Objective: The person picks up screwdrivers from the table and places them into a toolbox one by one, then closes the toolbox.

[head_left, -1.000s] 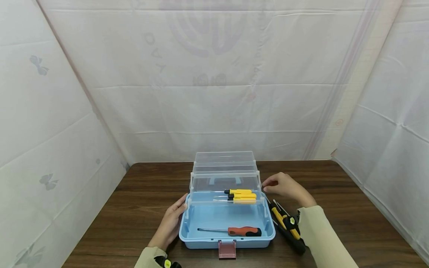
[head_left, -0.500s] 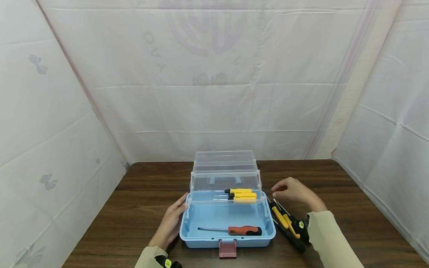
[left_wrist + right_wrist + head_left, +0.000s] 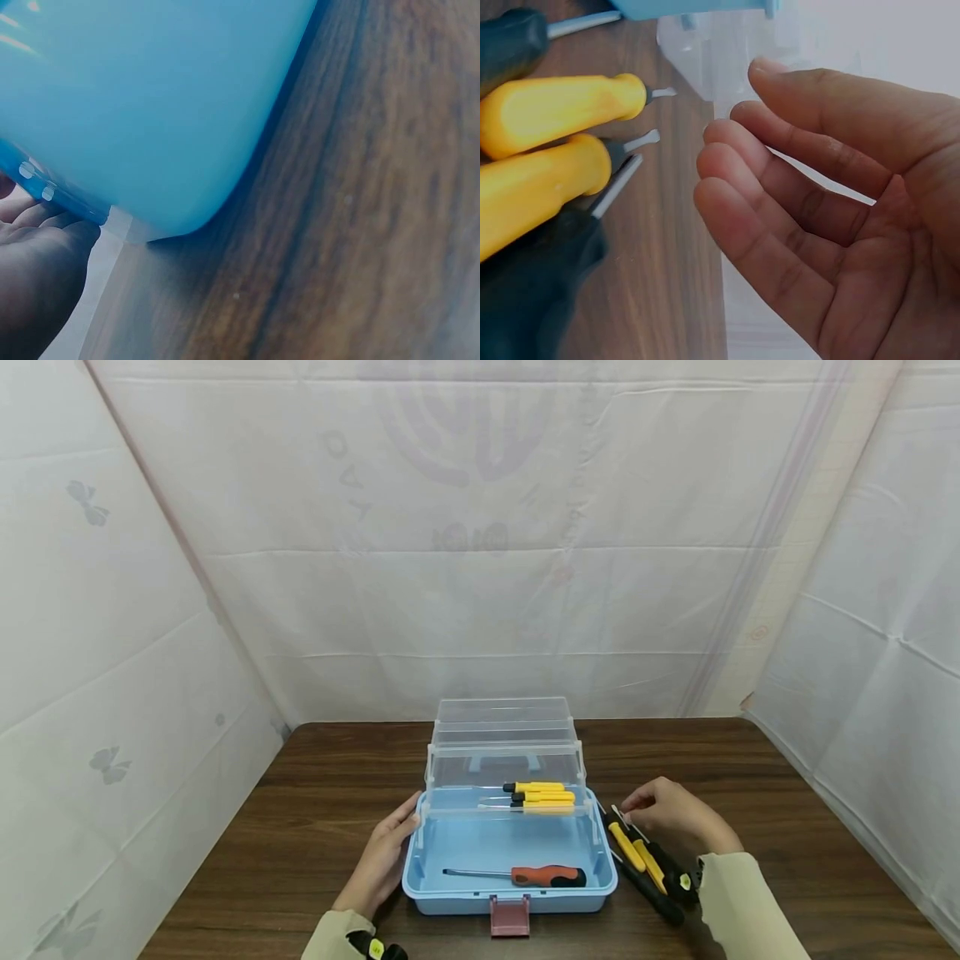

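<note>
The right hand (image 3: 671, 814) hovers loosely curled, holding nothing, just above the tips of the screwdrivers (image 3: 645, 864) lying on the table (image 3: 787, 860) right of the toolbox (image 3: 508, 852). These look light and stiff, with smooth plastic handles that are best pinched mid-handle; their thin shafts would slip. The left hand (image 3: 381, 860) rests flat-fingered against the toolbox's left wall. Inside lie an orange screwdriver (image 3: 525, 877) and yellow ones (image 3: 540, 797) in the clear tray; the raised tray crowds the reach.

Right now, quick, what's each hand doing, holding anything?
Left hand: open, resting against the blue toolbox.
Right hand: open, holding nothing, beside the yellow screwdrivers.
</note>
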Available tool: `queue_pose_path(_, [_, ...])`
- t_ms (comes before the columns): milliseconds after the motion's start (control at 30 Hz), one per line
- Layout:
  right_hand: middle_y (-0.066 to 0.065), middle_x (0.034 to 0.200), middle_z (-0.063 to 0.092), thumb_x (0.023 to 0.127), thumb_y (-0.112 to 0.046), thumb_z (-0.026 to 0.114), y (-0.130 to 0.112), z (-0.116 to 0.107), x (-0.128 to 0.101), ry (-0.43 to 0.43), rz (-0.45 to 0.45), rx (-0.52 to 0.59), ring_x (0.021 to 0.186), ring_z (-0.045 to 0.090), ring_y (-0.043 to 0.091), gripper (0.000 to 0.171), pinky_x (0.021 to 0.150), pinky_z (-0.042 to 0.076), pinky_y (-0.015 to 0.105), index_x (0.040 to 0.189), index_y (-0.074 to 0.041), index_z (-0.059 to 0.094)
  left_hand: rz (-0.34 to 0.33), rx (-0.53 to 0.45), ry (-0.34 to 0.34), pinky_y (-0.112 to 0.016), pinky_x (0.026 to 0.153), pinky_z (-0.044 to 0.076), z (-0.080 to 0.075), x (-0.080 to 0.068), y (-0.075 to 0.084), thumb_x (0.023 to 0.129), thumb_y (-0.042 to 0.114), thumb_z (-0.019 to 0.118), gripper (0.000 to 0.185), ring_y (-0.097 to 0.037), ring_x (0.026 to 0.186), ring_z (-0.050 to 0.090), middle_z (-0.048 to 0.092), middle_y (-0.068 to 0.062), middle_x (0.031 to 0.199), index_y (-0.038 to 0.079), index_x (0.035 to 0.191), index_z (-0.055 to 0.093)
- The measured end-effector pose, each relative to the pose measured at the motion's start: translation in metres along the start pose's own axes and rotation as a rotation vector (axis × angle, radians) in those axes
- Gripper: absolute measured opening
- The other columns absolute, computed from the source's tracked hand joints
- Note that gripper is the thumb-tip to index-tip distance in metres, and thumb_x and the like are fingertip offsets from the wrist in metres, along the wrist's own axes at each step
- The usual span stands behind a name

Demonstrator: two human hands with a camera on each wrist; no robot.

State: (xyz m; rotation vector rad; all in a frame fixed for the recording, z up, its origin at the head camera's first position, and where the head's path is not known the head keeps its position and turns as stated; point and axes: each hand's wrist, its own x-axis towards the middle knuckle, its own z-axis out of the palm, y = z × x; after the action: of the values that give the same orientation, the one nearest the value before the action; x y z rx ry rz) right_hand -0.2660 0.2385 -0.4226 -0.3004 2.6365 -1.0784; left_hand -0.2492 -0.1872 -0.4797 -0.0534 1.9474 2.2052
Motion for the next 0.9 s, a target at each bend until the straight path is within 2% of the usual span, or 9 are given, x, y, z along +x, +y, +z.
queue_pose_path(600, [0.006,0.09,0.071,0.084,-0.01,0.07,0.012,0.01,0.001,-0.007,0.064,-0.041,0.074,0.061,0.016,0.018,0.066,0.058,0.035,0.098,0.001,0.072,-0.002,0.015,0.006,-0.052,0.115,0.025,-0.001,0.002,-0.002,0.101,0.024,0.046,0.057,-0.036,0.145,0.022,0.021,-0.018,0.158,0.005,0.151,0.027])
queue_pose_path(900, [0.004,0.085,0.069,0.083,-0.009,0.071,0.011,0.016,0.003,-0.008,0.037,-0.031,0.07,0.059,0.015,0.016,0.063,0.056,0.032,0.096,0.001,0.073,-0.003,0.018,0.006,-0.051,0.115,0.026,-0.002,0.002,-0.003,0.1,0.025,0.048,0.059,-0.035,0.146,0.022,0.021,-0.018,0.159,0.005,0.151,0.026])
